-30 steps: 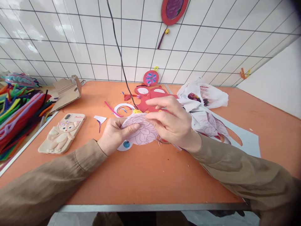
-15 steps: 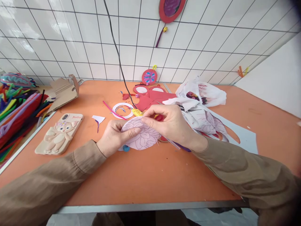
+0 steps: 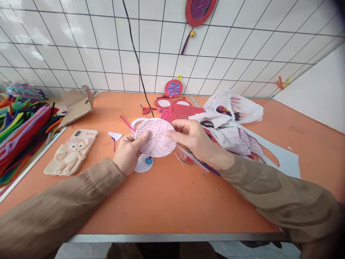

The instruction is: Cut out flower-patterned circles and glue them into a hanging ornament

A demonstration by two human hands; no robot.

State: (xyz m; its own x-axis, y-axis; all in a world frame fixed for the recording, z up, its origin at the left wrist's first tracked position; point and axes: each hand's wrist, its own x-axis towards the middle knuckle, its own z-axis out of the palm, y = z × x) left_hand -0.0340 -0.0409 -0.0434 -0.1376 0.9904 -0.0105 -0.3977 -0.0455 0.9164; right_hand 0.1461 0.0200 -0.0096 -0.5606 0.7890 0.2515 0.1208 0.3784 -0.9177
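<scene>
A round pinkish-white disc with a petal line pattern [image 3: 157,138] is held up above the orange table, tilted toward me. My left hand [image 3: 129,151] grips its left edge, thumb on the front face. At its right edge, my right hand [image 3: 195,138] pinches it between thumb and fingers. A pink loop [image 3: 166,114] rises behind the disc's top edge. Below the disc, a white paper circle [image 3: 142,166] lies on the table beside a blue bead [image 3: 148,160]. The disc partly hides a white paper ring [image 3: 138,121].
A phone in a beige case [image 3: 71,153] lies left, near colourful fuzzy sticks [image 3: 24,133] and torn cardboard [image 3: 77,108]. Behind are red paper pieces [image 3: 183,108] and a round red ornament [image 3: 173,88]. Paper scraps [image 3: 234,138] and a plastic bag [image 3: 237,108] sit right.
The disc has been raised and turned more toward me, uncovering the white circle beneath. My right hand has moved from its top edge to its right edge. The pink loop now shows.
</scene>
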